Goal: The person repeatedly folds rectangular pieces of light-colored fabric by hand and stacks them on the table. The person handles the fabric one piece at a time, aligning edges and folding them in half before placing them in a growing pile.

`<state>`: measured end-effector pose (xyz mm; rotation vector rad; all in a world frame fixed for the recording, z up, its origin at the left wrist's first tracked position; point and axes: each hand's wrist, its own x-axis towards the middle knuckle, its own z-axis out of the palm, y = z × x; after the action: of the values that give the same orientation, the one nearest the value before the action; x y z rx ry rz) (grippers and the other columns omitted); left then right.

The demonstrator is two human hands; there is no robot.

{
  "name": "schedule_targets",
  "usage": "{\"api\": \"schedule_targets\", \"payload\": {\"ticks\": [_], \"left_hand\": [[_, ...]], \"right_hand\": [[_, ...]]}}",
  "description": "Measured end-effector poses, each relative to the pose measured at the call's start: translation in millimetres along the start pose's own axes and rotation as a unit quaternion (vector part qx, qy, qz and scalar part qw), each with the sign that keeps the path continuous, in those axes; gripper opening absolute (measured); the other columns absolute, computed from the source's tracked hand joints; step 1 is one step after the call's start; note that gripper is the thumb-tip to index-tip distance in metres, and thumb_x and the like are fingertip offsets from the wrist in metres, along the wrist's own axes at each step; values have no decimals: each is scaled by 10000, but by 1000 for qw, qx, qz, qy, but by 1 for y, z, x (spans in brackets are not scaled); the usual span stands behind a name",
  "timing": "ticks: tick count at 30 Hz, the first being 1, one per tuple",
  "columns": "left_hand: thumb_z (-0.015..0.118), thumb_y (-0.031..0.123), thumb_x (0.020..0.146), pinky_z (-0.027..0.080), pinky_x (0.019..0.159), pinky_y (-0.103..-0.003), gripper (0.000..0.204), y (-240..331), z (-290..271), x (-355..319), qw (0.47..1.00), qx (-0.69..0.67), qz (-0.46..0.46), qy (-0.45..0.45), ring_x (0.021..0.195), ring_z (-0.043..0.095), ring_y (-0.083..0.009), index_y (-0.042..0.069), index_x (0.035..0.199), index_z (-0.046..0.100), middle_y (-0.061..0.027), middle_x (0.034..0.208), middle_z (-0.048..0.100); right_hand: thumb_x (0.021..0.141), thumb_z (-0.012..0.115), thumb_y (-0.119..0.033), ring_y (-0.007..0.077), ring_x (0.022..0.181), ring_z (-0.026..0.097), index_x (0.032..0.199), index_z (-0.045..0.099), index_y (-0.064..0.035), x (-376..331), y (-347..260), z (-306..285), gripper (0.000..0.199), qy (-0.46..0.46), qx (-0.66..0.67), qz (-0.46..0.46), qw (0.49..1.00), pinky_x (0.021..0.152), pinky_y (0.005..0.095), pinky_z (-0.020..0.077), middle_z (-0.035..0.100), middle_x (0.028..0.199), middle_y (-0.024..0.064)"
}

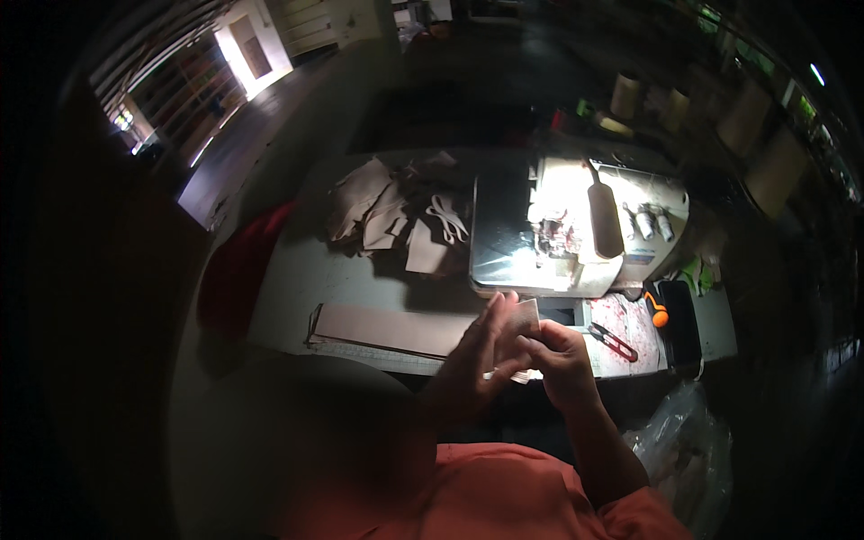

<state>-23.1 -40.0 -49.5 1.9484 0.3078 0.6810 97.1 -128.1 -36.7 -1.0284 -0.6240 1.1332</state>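
A small beige piece of fabric (pixel 525 317) is between my hands at the table's near edge, just in front of the sewing machine. My right hand (pixel 562 355) pinches its right side with bent fingers. My left hand (pixel 486 346) has it between the long fingers and the thumb, covering its left part. To the left, a long strip of similar beige material (pixel 396 328) lies along the near edge and runs up to my left hand. Thread snips with red handles (pixel 616 342) lie on the table beside my right hand.
The lit sewing machine (pixel 504 243) stands beyond my hands. Loose beige pieces (pixel 364 202) are piled left of it. On the right are a dark tray-like object (pixel 675 328) and an orange-handled tool (pixel 659 318). A clear plastic bag (pixel 688 441) hangs below. Thread cones (pixel 625 94) stand behind.
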Motion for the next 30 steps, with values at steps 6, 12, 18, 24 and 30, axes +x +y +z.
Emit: {"api": "schedule_targets", "payload": {"ticks": [6,12,18,24,30], "left_hand": [[541,379,775,378,826,-270,494,-5,-31,43,976,-140,-131,-104,933,499,-154,-43,1028,497,-109,987,544],[553,159,793,412,699,-227,183,9,-36,48,982,-83,-151,-81,769,518,-93,-13,855,555,-38,808,575],[528,116,804,418,639,-224,120,14,-25,45,994,-18,-108,-24,702,509,-75,3,835,556,-32,736,568],[537,131,799,419,619,-223,132,11,-23,47,996,2,-87,0,675,510,-78,4,830,557,-36,709,568],[525,178,805,412,550,-231,170,13,-22,61,996,57,-58,26,616,507,-76,13,794,563,-35,644,554]], "right_hand": [[774,504,30,117,746,566,940,505,52,-4,-13,4,167,-11,-64,-49,997,631,221,479,572,834,75],[763,562,-30,81,667,545,913,526,34,-4,-12,-5,166,11,-88,-23,996,569,197,455,581,776,58],[761,577,-55,70,636,538,871,551,22,-1,-15,-8,138,25,-73,-11,997,546,187,446,583,726,47],[767,567,-54,72,629,542,854,554,24,-1,-16,-7,118,44,-91,-15,995,544,191,451,586,717,50],[796,521,-66,99,657,571,853,546,33,-5,-19,-8,117,66,-78,-17,995,551,204,458,587,724,61]]}}
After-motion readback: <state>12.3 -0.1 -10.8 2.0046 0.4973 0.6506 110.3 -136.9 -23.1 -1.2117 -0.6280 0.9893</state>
